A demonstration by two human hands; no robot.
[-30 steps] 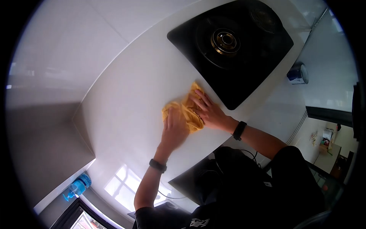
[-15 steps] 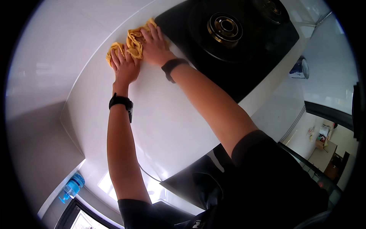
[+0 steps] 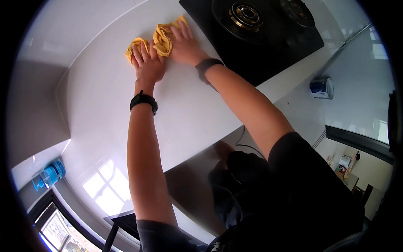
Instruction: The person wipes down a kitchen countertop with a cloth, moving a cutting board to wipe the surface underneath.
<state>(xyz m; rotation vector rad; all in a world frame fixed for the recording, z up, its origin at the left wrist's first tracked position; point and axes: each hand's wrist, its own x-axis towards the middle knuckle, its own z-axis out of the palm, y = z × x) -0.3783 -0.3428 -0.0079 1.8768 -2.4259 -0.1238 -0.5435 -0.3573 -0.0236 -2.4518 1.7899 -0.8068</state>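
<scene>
A crumpled yellow cloth point(image 3: 163, 40) lies on the white countertop point(image 3: 100, 96), bunched between and under both hands. My left hand point(image 3: 147, 67) presses on its left part, fingers spread and pointing away from me, with a dark band on the wrist. Just to the right, my right hand point(image 3: 184, 47) rests on the cloth's right part with fingers apart, close to the left edge of the black gas stove point(image 3: 256, 63). Both arms are stretched forward. The palms and the cloth beneath them are hidden.
On the stove sits a round burner with a brass ring point(image 3: 246, 17). A blue and white can point(image 3: 322, 88) is at the right. At the lower left, a blue pump bottle point(image 3: 51, 174) stands near a window point(image 3: 63, 227). A dark cable hangs by the counter's front edge.
Both hands have moved with the cloth from the middle of the counter to its far part, beside the stove. Since half a second ago the view has shifted, while the hands remain on the cloth.
</scene>
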